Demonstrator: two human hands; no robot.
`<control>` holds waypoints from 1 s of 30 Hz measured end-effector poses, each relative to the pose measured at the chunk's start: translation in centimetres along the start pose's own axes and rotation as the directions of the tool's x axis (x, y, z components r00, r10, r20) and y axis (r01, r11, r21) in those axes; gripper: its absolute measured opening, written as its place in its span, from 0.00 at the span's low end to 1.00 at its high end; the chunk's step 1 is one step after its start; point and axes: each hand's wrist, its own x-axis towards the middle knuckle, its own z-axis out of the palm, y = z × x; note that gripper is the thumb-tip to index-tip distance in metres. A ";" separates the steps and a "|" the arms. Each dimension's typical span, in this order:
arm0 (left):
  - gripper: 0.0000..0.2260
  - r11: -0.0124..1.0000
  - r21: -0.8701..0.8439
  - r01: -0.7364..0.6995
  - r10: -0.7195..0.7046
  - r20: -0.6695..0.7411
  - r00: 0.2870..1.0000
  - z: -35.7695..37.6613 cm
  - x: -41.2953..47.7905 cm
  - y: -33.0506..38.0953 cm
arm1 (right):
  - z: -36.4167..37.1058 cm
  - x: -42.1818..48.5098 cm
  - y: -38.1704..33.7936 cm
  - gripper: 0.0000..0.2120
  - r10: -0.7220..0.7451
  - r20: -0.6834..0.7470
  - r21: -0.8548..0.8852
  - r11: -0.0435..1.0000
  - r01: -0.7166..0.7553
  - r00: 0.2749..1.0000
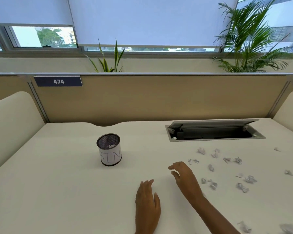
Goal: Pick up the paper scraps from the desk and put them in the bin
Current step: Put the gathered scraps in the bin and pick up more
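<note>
A small round mesh bin (110,150) with a white paper label reading BIN stands on the white desk (57,191), left of centre; a white scrap shows inside it. Several crumpled paper scraps (227,169) lie scattered over the right half of the desk. My left hand (147,205) lies flat on the desk at the bottom centre, fingers straight, holding nothing. My right hand (184,174) hovers between the bin and the scraps, fingers loosely spread and empty. The nearest scrap (193,161) lies just right of its fingertips.
An open cable hatch (213,130) is sunk into the desk at the back right. A tan partition (159,98) closes off the back, and cream side screens flank the desk. More scraps (243,227) lie near the front right edge.
</note>
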 end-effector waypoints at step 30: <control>0.28 0.986 0.100 -0.135 0.057 0.555 0.830 6.9 2.6 10.3 | -6.6 -6.1 10.6 0.11 0.072 0.065 -0.253 0.966 -0.053 0.995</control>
